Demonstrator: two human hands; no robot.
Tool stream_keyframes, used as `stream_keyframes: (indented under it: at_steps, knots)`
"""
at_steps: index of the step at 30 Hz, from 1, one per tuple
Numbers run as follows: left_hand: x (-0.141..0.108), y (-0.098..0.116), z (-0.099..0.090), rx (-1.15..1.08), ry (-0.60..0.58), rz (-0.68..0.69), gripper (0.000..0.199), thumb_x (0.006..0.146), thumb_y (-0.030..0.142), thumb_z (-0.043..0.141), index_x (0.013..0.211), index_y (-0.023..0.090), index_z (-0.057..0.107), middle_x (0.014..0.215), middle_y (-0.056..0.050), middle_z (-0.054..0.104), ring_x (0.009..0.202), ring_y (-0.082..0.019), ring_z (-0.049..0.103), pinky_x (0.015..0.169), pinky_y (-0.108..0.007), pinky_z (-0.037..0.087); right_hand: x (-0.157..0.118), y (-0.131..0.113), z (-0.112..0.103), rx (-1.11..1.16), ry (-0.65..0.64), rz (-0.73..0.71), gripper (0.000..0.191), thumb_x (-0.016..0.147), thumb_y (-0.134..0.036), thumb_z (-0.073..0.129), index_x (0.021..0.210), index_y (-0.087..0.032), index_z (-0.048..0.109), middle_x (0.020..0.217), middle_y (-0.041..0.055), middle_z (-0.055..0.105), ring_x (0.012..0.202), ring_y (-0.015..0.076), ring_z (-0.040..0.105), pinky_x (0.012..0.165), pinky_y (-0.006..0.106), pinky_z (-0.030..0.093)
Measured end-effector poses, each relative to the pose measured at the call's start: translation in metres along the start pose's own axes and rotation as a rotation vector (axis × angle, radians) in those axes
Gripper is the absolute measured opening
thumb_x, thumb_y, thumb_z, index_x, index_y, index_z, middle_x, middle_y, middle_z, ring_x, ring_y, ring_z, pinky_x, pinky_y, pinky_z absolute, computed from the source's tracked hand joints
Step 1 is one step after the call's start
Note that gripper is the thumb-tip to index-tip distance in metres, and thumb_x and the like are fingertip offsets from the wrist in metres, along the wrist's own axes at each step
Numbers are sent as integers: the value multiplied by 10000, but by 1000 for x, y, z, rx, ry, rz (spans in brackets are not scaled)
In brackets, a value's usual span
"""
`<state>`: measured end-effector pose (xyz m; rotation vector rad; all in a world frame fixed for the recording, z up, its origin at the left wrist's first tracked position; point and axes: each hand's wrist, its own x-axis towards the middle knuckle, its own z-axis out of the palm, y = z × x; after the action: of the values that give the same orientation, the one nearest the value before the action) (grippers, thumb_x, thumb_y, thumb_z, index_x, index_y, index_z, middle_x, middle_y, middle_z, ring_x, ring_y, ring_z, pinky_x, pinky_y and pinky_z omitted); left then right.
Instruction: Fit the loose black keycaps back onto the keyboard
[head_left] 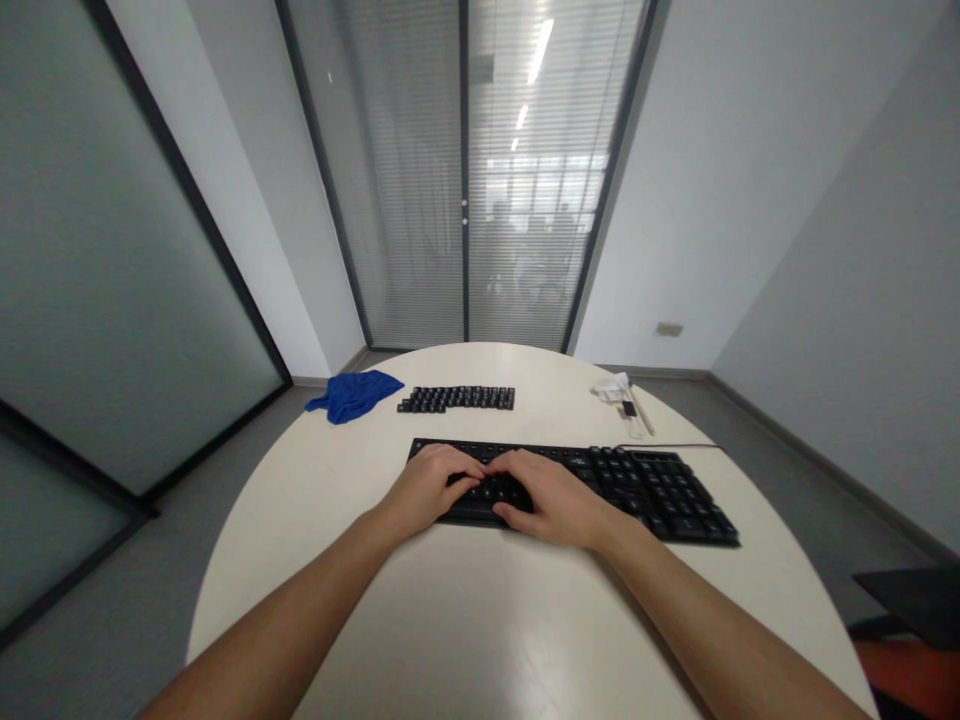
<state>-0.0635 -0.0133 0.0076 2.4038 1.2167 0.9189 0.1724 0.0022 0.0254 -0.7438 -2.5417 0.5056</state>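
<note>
A black keyboard (645, 490) lies lengthwise across the table in front of me. Its right side shows keys in place; much of its left half is under my hands. My left hand (427, 488) rests over that left half, thumb and index fingertip close together in a pinch. Whatever is between them is too small to make out. My right hand (553, 497) lies beside it on the keyboard, its index finger reaching to the left fingertips, its thumb spread apart near the front edge. Behind the keyboard, loose black keycaps (459, 399) sit in several rows.
The rounded white table (315, 530) carries a blue cloth (356, 394) at back left. At back right are a crumpled white tissue (611, 387), a thin stick-like tool (642, 410) and a small black item (628, 409). A cable (675, 445) runs off the keyboard's back. A chair (911, 620) stands at right.
</note>
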Motion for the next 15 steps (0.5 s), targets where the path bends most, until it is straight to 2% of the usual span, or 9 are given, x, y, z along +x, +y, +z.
stream_keyframes:
  at_steps: [4, 10, 15]
  knots:
    - [0, 5, -5, 19, -60, 39, 147, 935, 192, 617, 909, 242, 753, 1044, -6, 762, 1000, -202, 670, 958, -357, 476, 0, -1, 0, -8, -8, -8, 376, 860, -265, 650, 1225, -212, 578, 1181, 90, 676, 1100, 253, 622, 980, 416, 484]
    - [-4, 5, -6, 59, -36, -61, 166, 910, 215, 636, 1045, 244, 728, 1039, -22, 746, 991, -213, 661, 915, -343, 502, -1, 0, -1, -21, -15, -10, 415, 836, -295, 678, 1230, -211, 581, 1189, 96, 674, 1098, 261, 625, 968, 412, 487]
    - [-6, 1, -10, 115, -57, -26, 168, 902, 221, 632, 1049, 237, 713, 1062, -32, 732, 1025, -221, 643, 931, -349, 495, 0, 0, 0, -43, -31, -46, 461, 798, -296, 719, 1227, -209, 576, 1218, 88, 667, 1123, 266, 608, 991, 422, 468]
